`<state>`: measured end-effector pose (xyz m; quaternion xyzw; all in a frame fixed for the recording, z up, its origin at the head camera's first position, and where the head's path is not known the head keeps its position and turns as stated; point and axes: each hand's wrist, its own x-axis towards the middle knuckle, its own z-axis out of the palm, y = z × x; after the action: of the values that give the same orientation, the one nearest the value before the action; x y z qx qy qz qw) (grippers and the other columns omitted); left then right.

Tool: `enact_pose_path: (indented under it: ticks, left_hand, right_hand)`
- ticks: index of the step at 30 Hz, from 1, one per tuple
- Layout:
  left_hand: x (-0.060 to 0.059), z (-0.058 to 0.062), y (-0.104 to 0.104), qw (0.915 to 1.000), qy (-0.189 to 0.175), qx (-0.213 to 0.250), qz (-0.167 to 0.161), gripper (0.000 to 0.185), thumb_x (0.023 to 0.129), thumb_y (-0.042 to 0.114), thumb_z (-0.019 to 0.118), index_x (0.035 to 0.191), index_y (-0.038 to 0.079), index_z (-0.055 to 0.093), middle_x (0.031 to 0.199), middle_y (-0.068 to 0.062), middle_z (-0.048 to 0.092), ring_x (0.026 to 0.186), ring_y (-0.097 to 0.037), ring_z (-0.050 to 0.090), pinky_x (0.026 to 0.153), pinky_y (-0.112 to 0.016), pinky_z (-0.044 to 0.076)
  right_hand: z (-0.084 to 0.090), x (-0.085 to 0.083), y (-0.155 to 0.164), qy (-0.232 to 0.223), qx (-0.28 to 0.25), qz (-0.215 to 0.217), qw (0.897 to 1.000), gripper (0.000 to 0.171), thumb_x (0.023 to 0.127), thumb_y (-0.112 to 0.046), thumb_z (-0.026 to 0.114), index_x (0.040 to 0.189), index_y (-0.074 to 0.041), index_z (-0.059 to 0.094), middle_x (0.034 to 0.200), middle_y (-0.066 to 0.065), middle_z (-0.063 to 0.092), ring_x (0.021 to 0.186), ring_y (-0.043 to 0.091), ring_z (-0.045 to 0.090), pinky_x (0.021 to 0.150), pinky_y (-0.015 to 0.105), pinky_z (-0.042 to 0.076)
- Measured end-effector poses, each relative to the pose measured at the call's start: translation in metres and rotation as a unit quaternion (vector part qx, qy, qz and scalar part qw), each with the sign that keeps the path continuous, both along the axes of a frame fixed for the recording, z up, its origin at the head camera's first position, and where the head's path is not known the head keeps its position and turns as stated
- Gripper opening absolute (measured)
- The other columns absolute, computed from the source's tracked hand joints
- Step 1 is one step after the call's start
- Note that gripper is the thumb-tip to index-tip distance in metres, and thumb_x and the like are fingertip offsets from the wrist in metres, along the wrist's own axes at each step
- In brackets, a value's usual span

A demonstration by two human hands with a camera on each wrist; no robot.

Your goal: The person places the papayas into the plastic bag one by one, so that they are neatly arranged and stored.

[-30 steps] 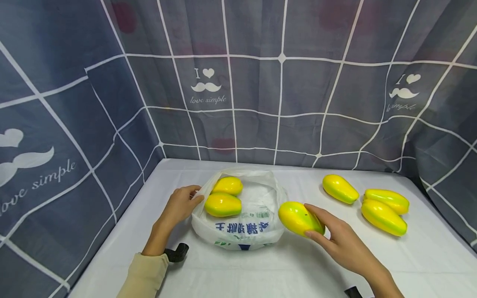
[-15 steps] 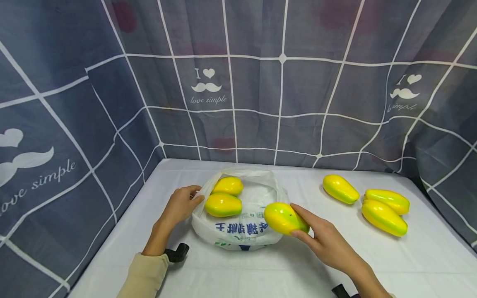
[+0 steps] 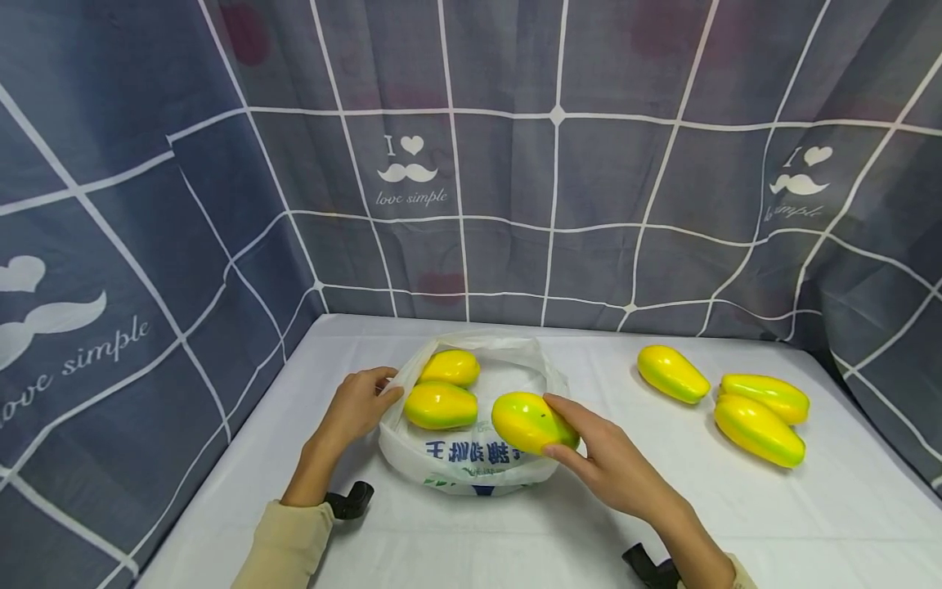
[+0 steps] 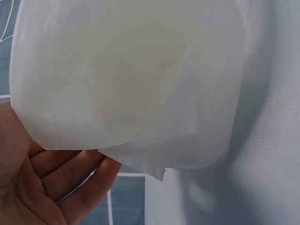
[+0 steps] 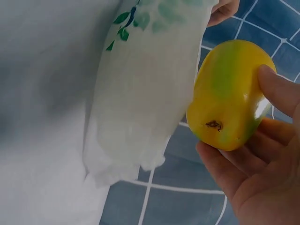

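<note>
- Since a second ago the right hand (image 3: 614,470) has carried its mango (image 3: 531,421) leftward, from beside the plastic bag (image 3: 478,458) to above the bag's near rim; the left hand (image 3: 356,405) has not shifted
- fingers (image 5: 276,91) of the right hand curl round the mango's broad end, so its narrow end leads toward the opening
- fingers of the left hand pinch the bag's left edge, apparently to hold the mouth spread; the left wrist view shows only film draped over the palm
- two mangoes (image 3: 441,405) already lie inside the bag, touching
- three more mangoes (image 3: 758,425) wait in a cluster at the right, well apart from the bag
- a white tabletop (image 3: 515,540) carries everything; a grey-blue curtain (image 3: 515,164) with a white grid and "love simple" print walls it in
</note>
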<state>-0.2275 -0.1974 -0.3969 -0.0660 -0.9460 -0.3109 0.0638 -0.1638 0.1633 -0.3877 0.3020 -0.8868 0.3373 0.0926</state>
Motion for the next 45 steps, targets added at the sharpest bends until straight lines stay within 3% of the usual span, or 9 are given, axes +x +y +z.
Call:
enact_pose_path:
  ticks: [9, 19, 30, 45]
  left_hand:
    - [-0.001, -0.001, 0.001, 0.9999, -0.013, 0.002, 0.002, 0.039, 0.095, 0.019, 0.064, 0.127, -0.002, 0.063, 0.108, -0.017, 0.067, 0.093, -0.029, 0.06, 0.084, -0.047, 0.05]
    - [-0.003, 0.0, 0.0, 0.9999, -0.009, 0.009, -0.003, 0.037, 0.095, 0.018, 0.065, 0.126, -0.002, 0.064, 0.099, -0.013, 0.067, 0.078, -0.022, 0.055, 0.071, -0.038, 0.049]
    - [-0.001, 0.001, 0.001, 1.0, 0.0, 0.005, 0.003, 0.04, 0.096, 0.021, 0.065, 0.127, -0.003, 0.063, 0.106, -0.016, 0.067, 0.085, -0.025, 0.056, 0.079, -0.044, 0.049]
    - [-0.003, 0.0, 0.001, 1.0, -0.002, 0.001, 0.004, 0.038, 0.096, 0.021, 0.065, 0.126, -0.002, 0.064, 0.106, -0.016, 0.067, 0.089, -0.027, 0.058, 0.082, -0.047, 0.05]
  right_hand:
    - [-0.003, -0.005, -0.026, -0.014, -0.013, 0.017, 1.0, 0.061, 0.094, -0.028, 0.068, 0.146, -0.006, 0.045, 0.144, 0.005, 0.051, 0.129, 0.023, 0.05, 0.103, 0.046, 0.041]
    - [-0.004, -0.012, -0.055, -0.031, -0.001, 0.063, 0.998, 0.061, 0.093, -0.03, 0.068, 0.146, -0.009, 0.045, 0.143, 0.003, 0.051, 0.13, 0.021, 0.048, 0.105, 0.043, 0.039]
    - [-0.007, -0.021, -0.08, -0.011, 0.033, 0.085, 0.996, 0.059, 0.095, -0.03, 0.066, 0.144, -0.005, 0.047, 0.142, 0.009, 0.053, 0.13, 0.026, 0.049, 0.106, 0.046, 0.038]
    - [-0.023, -0.03, -0.093, -0.068, 0.041, 0.108, 0.991, 0.058, 0.097, -0.033, 0.062, 0.146, -0.005, 0.045, 0.142, 0.008, 0.052, 0.13, 0.023, 0.049, 0.106, 0.044, 0.038]
